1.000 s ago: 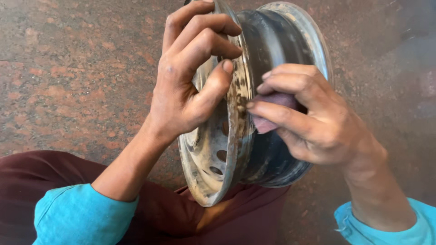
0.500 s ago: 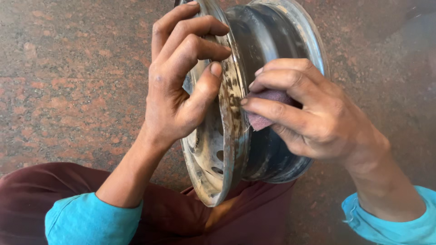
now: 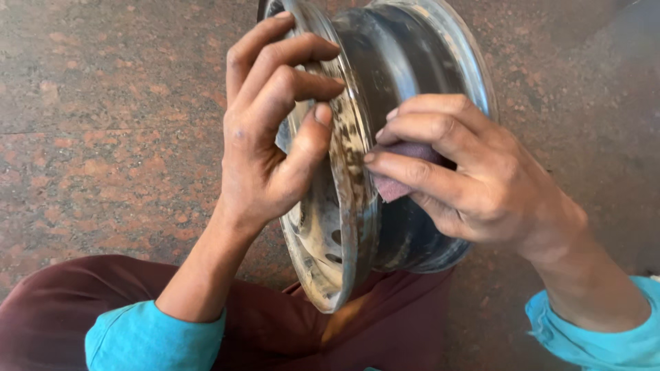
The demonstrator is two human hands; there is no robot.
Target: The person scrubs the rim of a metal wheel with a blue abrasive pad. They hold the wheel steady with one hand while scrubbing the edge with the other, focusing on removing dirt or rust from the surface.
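A worn, rust-spotted steel wheel rim stands on edge on my lap. My left hand grips its near flange from the left, fingers curled over the edge and thumb pressed on the face. My right hand holds a small folded piece of purplish sandpaper and presses it against the rusty flange just right of my left thumb. The rim's lower part rests between my thighs.
A mottled reddish-brown stone floor lies all around. My legs in maroon trousers cross the bottom of the view, and both my forearms wear turquoise sleeves.
The rim and both hands have shifted slightly up in view. My right hand with the sandpaper has slid a little along the flange, still pressed to it.
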